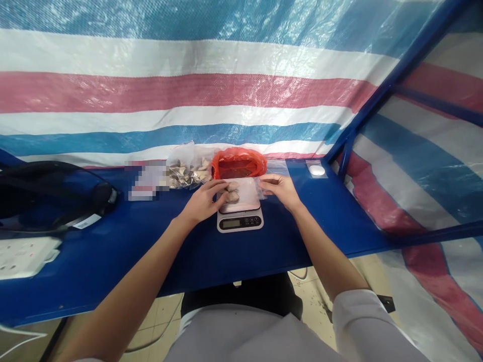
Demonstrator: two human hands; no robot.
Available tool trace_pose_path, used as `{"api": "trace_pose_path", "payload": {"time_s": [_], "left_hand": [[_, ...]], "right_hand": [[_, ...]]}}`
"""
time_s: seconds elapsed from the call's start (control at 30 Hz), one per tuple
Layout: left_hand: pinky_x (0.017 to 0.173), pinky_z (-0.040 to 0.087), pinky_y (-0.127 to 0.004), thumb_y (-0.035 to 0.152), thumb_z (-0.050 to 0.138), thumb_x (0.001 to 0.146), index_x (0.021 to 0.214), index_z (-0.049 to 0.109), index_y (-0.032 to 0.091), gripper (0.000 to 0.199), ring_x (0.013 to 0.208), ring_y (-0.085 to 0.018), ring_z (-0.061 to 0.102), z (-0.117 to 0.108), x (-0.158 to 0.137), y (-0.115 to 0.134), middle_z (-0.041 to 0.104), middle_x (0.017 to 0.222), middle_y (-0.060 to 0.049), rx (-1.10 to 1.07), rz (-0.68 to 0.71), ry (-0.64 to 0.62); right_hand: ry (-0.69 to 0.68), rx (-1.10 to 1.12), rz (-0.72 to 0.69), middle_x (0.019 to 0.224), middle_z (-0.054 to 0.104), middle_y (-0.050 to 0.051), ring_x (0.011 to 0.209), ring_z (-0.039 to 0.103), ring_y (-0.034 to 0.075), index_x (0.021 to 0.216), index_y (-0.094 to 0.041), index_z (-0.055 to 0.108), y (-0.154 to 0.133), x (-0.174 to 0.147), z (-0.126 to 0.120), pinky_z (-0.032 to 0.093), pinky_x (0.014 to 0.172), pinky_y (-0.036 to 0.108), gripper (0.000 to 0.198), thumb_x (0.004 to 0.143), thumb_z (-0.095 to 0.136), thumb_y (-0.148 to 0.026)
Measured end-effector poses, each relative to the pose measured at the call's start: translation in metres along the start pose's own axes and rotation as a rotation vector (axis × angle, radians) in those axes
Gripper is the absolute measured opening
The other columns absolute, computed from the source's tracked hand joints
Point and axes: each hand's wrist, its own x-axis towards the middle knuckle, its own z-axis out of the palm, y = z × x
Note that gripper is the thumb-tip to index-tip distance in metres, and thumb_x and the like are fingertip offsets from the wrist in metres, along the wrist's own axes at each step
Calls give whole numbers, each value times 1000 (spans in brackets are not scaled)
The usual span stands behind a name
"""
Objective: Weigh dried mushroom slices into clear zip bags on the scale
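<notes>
A small white digital scale stands on the blue table. On its pan lies a clear plastic bag with a few pale pieces inside. My left hand grips the bag's left side at the pieces. My right hand pinches the bag's right edge. Just behind the scale sits an open red plastic bag.
A clear bag of pale brownish pieces lies left of the red bag. A black bag and a white power strip occupy the table's left end. A small white object lies at the back right. A striped tarp hangs behind.
</notes>
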Motion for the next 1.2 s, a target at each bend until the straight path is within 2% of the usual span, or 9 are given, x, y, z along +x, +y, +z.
{"api": "trace_pose_path", "payload": {"time_s": [0.17,0.3,0.4,0.5,0.63,0.8,0.93,1.07,1.2], "left_hand": [[102,51,-41,47,52,94,107,75,18,39,106,-27,69,-5,20,11,74,112,-12,-79,-5,35],[100,51,-40,48,56,91,111,74,16,42,108,-28,68,-6,44,19,74,116,-13,-217,-101,30],[95,53,-38,51,62,86,112,75,18,44,106,-29,68,-6,62,24,75,116,-11,-416,-224,-34],[92,53,-36,55,71,79,104,79,22,42,102,-28,68,-7,76,27,77,108,-8,-634,-338,-139],[88,53,-35,52,79,73,98,81,23,38,98,-26,67,-9,83,26,77,105,-7,-789,-415,-215],[73,52,-29,46,83,69,88,78,19,33,78,-18,66,-8,78,27,75,88,-6,-893,-543,-95],[72,52,-29,44,84,67,81,73,16,33,74,-15,65,-3,69,32,72,80,-5,-1040,-575,65],[76,54,-28,43,88,62,80,69,16,37,76,-14,66,5,57,40,72,79,-3,-1184,-619,201],[78,54,-29,42,87,63,80,64,18,38,79,-14,68,15,46,48,73,82,-3,-1269,-676,321]], "right_hand": [[-65,-91,-106,89,77,4,80,70,20,87,-19,78,-19,7,1,61,68,33,39,57,89,-41],[-142,-194,-206,95,77,6,82,71,21,90,-19,79,-38,15,2,60,72,34,34,63,85,-39],[-229,-234,-256,97,78,6,86,71,21,92,-19,78,-51,19,3,59,80,37,32,66,83,-37],[-310,-257,-296,100,78,5,94,72,22,93,-20,79,-59,23,4,57,90,39,29,69,82,-36],[-347,-270,-345,105,78,5,101,72,23,88,-20,79,-65,28,5,54,97,40,24,70,81,-36],[-311,-289,-361,106,78,4,100,73,24,89,-22,80,-66,34,4,55,97,41,25,70,81,-39],[-193,-273,-380,109,78,5,103,72,24,86,-23,79,-60,35,1,54,100,42,24,70,81,-41],[-52,-119,-241,104,78,6,98,73,24,96,-22,79,-44,34,2,62,87,41,42,64,86,-48],[-46,14,-80,90,79,5,84,76,22,92,-21,78,-27,32,11,64,80,38,48,61,87,-55]]}}
